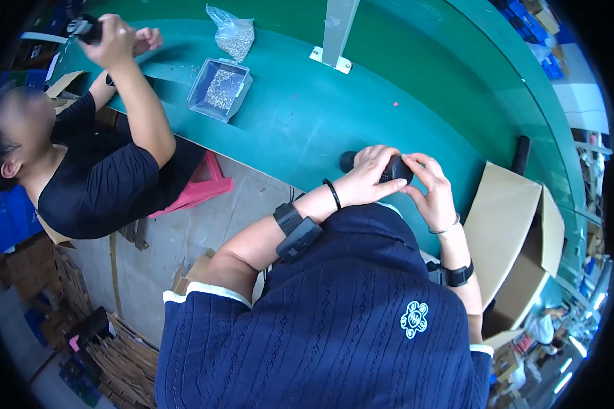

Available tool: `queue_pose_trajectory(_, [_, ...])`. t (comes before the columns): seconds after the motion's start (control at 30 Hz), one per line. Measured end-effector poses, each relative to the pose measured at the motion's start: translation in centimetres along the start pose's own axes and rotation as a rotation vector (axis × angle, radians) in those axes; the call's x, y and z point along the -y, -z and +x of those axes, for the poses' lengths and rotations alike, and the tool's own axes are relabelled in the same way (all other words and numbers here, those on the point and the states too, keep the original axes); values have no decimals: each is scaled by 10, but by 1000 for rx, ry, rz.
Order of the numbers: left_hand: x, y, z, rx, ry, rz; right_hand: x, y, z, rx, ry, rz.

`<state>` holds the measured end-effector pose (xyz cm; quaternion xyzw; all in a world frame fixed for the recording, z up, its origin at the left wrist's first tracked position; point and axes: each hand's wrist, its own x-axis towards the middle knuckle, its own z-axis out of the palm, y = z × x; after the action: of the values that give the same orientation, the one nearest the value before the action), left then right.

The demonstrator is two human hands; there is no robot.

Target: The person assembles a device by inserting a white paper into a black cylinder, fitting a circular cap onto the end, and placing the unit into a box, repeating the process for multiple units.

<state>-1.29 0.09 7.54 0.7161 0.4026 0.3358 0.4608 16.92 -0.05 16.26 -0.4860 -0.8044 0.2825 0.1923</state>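
Observation:
Both of my hands are on a black cylindrical object point(397, 169) with a ridged round end, just above the near edge of the green table point(300, 123). My left hand point(370, 174) wraps over its body, and the object's other end pokes out to the left of the knuckles. At the ridged end, the fingers and thumb of my right hand point(431, 185) curl around the rim in a pinch. Much of the object is hidden under my fingers, so its exact kind cannot be made out.
A grey plastic bin point(196, 102) of small metallic parts stands toward the left, beside a clear bag point(235, 37) of similar parts. A co-worker point(95, 150) sits left, holding a black object. An open cardboard box point(501, 211) is at my right; a metal post point(336, 34) rises behind.

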Motion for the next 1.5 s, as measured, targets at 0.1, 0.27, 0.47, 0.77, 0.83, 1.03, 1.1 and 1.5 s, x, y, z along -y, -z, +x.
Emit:
queue_pose_trajectory(0.1, [-2,-1,-3,6,14,9,1,0,-2,10,-35,16])
queue_pose_trajectory(0.27, [1,-3,-2,0,12,-15,3,-3,-1,-1,-39,-33])
queue_pose_trajectory(0.47, [-1,3,1,-4,12,7,16,5,11,76,-25,-127])
queue_pose_trajectory(0.77, [-3,0,3,-134,-50,-9,19,4,12,52,67,-127])
queue_pose_trajectory(0.83, [-3,-2,1,-125,-21,-26,13,-1,11,58,6,-107])
queue_pose_trajectory(1.03, [0,8,-1,67,123,-187,-18,-13,8,20,-226,589])
queue_pose_trajectory(1.1, [-4,11,-2,80,128,-172,-35,-26,5,113,-321,756])
queue_pose_trajectory(1.5, [-11,7,0,-32,111,-163,-23,-25,7,186,-396,918])
